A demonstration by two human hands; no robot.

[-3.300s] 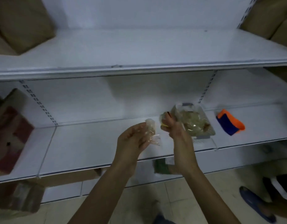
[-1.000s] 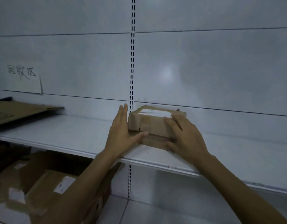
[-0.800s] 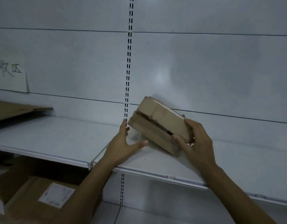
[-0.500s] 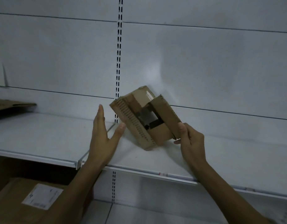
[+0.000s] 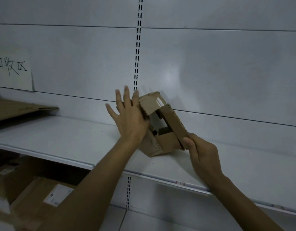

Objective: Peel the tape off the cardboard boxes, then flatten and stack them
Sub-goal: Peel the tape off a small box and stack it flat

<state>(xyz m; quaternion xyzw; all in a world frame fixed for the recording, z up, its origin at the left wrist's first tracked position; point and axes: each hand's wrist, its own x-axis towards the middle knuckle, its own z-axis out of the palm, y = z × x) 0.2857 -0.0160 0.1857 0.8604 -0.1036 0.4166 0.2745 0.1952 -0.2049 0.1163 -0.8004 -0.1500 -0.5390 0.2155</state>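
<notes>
Clearly both hands are on one box. The left hand point(image 5: 129, 117) is spread wide, fingers straight and fanned, its palm pressed flat against the left side of the small cardboard box point(image 5: 173, 120). The right hand point(image 5: 202, 152) pinches the box's lower right edge, thumb on the front and fingers curled behind it. The box is tilted over to the left, its lower corner touching the white shelf point(image 5: 60, 135) and the rest lifted between the two hands. Its flaps stand apart, with a dark gap showing between them.

Behind it rises the pale back panel point(image 5: 227, 72), split by a slotted upright point(image 5: 138, 47) that runs down just behind the left fingertips. Well to the left on the same shelf lies flattened cardboard point(image 5: 18, 109), and above it a paper sign point(image 5: 12, 69) with handwritten characters is fixed to the panel. Below the shelf, at the lower left, sit larger cardboard boxes point(image 5: 32, 202), one with a white label point(image 5: 58, 195).
</notes>
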